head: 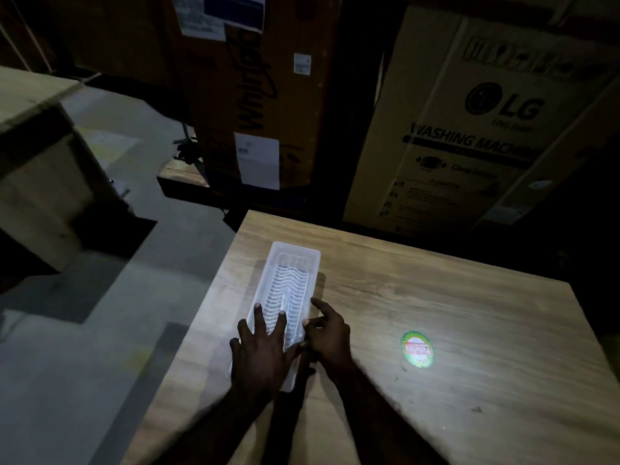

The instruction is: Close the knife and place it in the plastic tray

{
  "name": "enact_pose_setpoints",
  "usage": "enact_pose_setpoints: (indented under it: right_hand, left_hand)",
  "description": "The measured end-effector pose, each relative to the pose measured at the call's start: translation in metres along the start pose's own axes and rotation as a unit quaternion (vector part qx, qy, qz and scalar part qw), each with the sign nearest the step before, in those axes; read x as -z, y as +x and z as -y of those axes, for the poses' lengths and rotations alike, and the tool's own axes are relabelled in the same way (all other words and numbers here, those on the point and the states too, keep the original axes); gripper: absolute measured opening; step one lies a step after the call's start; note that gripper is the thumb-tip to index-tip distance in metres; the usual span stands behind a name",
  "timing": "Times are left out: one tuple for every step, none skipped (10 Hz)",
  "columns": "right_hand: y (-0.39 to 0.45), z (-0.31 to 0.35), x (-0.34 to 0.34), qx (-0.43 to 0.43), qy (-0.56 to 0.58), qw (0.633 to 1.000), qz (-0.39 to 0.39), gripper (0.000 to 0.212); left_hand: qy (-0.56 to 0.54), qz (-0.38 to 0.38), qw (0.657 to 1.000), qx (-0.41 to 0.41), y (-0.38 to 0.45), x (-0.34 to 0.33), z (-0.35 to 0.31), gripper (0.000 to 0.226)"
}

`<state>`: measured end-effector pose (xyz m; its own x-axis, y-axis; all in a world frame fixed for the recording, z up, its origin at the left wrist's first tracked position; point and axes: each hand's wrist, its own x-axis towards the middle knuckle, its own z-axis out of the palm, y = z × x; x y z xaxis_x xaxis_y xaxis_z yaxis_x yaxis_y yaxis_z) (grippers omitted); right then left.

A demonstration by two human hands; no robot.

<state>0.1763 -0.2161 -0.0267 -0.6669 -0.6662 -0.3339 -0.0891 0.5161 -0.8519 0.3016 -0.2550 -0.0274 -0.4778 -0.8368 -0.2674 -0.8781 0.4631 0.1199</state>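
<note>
A translucent plastic tray (pixel 295 260) with a ribbed floor lies lengthwise on the wooden table (pixel 436 313). Inside it rests a slim pale object (pixel 287 297) that looks like the closed knife; the dim light hides its details. My left hand (pixel 261 350) is spread flat over the tray's near half, fingers apart, and one fingertip touches the near end of that object. My right hand (pixel 330 333) sits at the tray's right rim, thumb against the rim and index finger stretched out on the table. Neither hand grips anything that I can see.
A round green and red sticker (pixel 417 349) lies on the table to the right of my hands. Large cardboard appliance boxes (pixel 469 129) stand behind the table's far edge. The floor drops away to the left, where another wooden table (pixel 33 129) stands.
</note>
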Motion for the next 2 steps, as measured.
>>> enact_pose_setpoints:
  right_hand:
    - [0.001,-0.003,0.0,0.001,-0.018,1.0,0.011,0.05]
    - [0.001,-0.006,0.004,0.025,-0.04,0.999,0.023,0.049]
  left_hand:
    - [0.002,0.018,1.0,0.002,0.001,0.019,-0.003,0.07]
    - [0.021,0.005,1.0,0.006,0.002,0.031,-0.007,0.074]
